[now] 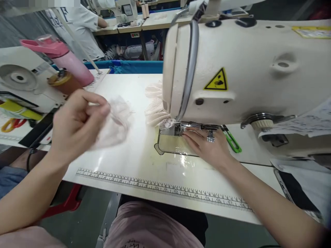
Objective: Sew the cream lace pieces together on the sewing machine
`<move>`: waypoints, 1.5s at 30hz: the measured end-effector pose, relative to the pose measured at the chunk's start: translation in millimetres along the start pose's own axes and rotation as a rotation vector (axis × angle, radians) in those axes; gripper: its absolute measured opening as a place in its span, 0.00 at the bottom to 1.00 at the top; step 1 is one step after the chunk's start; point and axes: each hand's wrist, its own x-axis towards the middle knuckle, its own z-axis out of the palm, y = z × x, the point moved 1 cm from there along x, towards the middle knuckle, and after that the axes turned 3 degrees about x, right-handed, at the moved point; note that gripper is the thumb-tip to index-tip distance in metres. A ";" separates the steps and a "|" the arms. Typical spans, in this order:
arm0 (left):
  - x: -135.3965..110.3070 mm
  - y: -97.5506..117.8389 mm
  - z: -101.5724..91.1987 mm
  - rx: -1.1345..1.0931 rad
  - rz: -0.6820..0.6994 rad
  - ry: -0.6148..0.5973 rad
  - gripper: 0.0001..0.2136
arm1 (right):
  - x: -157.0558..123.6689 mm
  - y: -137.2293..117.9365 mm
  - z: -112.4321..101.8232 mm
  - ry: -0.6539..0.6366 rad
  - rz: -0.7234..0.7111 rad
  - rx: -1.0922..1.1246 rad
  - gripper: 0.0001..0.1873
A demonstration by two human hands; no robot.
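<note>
Left hand (80,124) pinching cloth (117,129); right hand (213,144) by machine foot (178,129), grip can't tell; inward slip could hurt fingers (192,142)

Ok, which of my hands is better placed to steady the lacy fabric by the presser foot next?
Probably your right hand: it lies right beside the presser foot, close to the lacy fabric. Your left hand is raised farther off, pinching a blurred sheer piece.
</note>
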 end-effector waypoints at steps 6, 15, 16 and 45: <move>-9.3 35.7 86.5 -0.246 -0.024 -0.754 0.07 | 5.8 -5.1 -10.1 -0.038 -0.061 -0.219 0.14; -37.6 32.3 123.2 0.342 0.779 -0.394 0.09 | 4.0 -10.0 -11.5 -0.064 -0.048 -0.179 0.16; -44.9 33.3 123.3 0.351 0.827 -0.401 0.10 | 3.5 -12.7 -12.1 -0.092 -0.062 -0.175 0.16; -41.9 20.3 151.3 0.421 0.721 -0.368 0.17 | 2.6 -12.5 9.2 -0.250 0.123 -0.131 0.17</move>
